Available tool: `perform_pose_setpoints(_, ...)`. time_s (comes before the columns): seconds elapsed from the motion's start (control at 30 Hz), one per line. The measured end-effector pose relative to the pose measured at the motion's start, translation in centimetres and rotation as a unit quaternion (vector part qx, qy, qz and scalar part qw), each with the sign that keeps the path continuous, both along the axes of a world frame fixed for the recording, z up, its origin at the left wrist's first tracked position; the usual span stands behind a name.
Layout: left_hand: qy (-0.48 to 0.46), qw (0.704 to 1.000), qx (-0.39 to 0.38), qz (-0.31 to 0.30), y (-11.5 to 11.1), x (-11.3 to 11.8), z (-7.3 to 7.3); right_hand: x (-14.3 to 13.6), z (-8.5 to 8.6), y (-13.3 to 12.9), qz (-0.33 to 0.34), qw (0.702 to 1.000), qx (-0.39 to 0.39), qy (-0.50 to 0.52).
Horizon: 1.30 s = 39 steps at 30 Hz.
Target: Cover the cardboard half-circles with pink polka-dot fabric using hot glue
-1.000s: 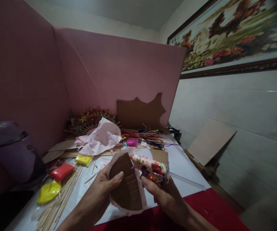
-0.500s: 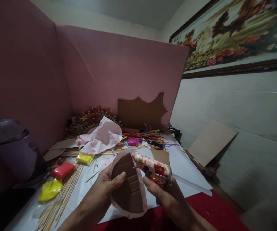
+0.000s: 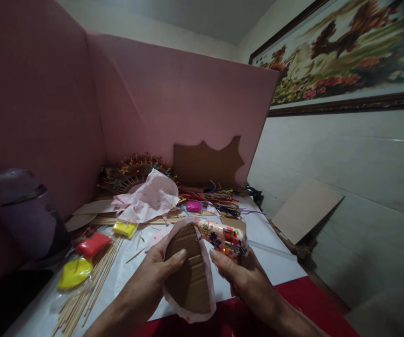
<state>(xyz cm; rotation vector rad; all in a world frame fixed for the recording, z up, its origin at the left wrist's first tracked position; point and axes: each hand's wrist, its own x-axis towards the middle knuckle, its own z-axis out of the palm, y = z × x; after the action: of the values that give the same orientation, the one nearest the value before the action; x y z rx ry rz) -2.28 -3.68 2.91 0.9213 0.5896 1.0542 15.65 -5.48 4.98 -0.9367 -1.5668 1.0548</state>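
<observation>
My left hand (image 3: 160,267) grips a half-round piece of brown cardboard (image 3: 190,278) by its left side, thumb lying on the face. Pale pink spotted cloth (image 3: 211,285) shows as a border round the cardboard's edge. In my right hand (image 3: 244,276) is a hot glue gun (image 3: 221,234) with a flowered body and a small lit red light. Its nozzle points left, at the upper right edge of the cardboard; whether it touches I cannot tell. A clear glue stick (image 3: 272,250) sticks out of its back end.
Crumpled pink cloth (image 3: 149,199) lies at the back beside a pin-studded decoration (image 3: 140,164). Wooden sticks (image 3: 95,281), yellow clay packets (image 3: 75,274) and a red packet (image 3: 93,244) are on the left. Scissors (image 3: 228,210) and coloured pipe cleaners (image 3: 205,195) lie behind the glue gun.
The glue gun has turned slightly more level, and its glue stick has swung up a little. The cardboard has shifted very slightly; both hands keep their holds.
</observation>
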Motion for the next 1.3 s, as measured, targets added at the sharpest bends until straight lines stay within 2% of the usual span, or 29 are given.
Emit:
perform_pose_setpoints(0.4, -0.012, 1.0, 0.007, -0.017, -0.1, 0.0, 0.2, -0.2, 1.0, -0.7, 0.036, 0.999, 0.004, 0.006)
perform_pose_setpoints(0.73, -0.013, 1.0, 0.009, -0.011, -0.2, -0.2, 0.6, 0.0, 1.2, -1.0, 0.035, 0.999, 0.009, -0.021)
perform_pose_setpoints(1.3, -0.007, 1.0, 0.007, -0.002, -0.2, -0.3, 0.4, 0.1, 1.6, -1.5, 0.03, 0.999, 0.002, -0.035)
